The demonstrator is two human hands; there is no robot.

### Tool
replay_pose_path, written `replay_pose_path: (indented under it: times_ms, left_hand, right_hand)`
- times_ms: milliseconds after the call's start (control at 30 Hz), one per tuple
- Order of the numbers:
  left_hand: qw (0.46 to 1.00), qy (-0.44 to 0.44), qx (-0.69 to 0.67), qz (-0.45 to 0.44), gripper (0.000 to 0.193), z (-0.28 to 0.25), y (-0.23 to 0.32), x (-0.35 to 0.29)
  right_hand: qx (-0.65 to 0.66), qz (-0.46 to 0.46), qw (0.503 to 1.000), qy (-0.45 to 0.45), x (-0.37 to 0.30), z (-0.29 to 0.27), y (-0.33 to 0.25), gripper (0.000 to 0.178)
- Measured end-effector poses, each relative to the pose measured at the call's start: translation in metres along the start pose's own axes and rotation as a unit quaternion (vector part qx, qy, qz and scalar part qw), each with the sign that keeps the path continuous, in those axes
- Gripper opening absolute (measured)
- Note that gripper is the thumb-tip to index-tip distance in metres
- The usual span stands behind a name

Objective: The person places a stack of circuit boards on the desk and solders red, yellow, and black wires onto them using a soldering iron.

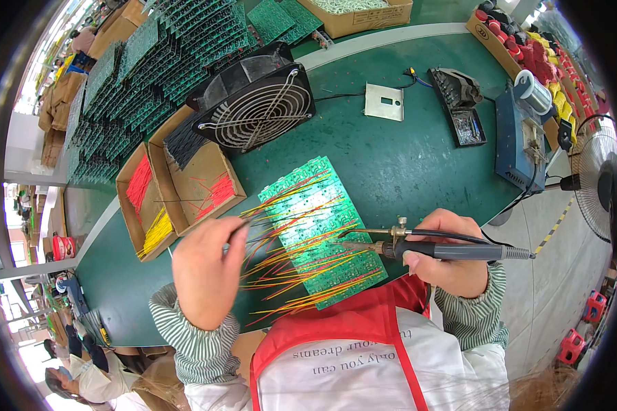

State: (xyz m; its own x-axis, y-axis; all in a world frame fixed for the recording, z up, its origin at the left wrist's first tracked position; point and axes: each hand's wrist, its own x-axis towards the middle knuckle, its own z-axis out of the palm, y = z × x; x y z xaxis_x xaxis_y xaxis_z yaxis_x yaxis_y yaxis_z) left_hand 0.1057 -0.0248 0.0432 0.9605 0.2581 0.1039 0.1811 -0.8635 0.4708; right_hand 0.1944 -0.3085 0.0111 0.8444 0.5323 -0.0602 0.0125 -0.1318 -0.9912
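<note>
A green circuit board panel (pixel 322 236) lies on the bench before me, with rows of red, yellow and black wires (pixel 281 277) sticking out past its left side. My right hand (pixel 452 257) grips a soldering iron (pixel 452 251) fitted with a brass solder-feed tube (pixel 370 231). The iron's tip points left, over the middle of the panel. At the panel's left edge, my left hand (pixel 209 270) is closed in a pinch, with a thin black wire at its fingertips. The fingers partly hide the wire's end.
Cardboard trays (pixel 236 195) of cut wires stand left, beside a black fan (pixel 260 109). Stacked circuit boards (pixel 144 89) fill the back left. At the right are a blue soldering station (pixel 517 140), a solder spool (pixel 533 92), a black holder (pixel 459 103) and a metal plate (pixel 384 103).
</note>
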Motion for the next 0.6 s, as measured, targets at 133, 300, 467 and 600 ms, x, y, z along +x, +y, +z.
replay_pose_path:
  times_ms: [133, 300, 467, 600]
  left_hand:
    - [0.983, -0.133, -0.073, 0.104, 0.012, 0.026, 0.015, -0.002]
    - [0.978, -0.122, -0.105, 0.131, 0.013, 0.056, 0.02, 0.002]
    - [0.977, -0.147, -0.098, 0.118, 0.013, 0.058, 0.02, 0.007]
    - [0.975, -0.163, -0.091, 0.12, 0.013, 0.057, 0.018, 0.009]
  right_hand:
    - [-0.033, -0.005, 0.999, 0.0, 0.002, -0.004, -0.001, 0.02]
    - [-0.004, 0.01, 1.0, 0.013, -0.001, -0.005, 0.0, 0.02]
    - [-0.016, -0.003, 1.0, 0.007, 0.003, -0.004, 0.004, 0.02]
    - [0.001, 0.025, 1.0, 0.002, 0.006, -0.002, 0.004, 0.019]
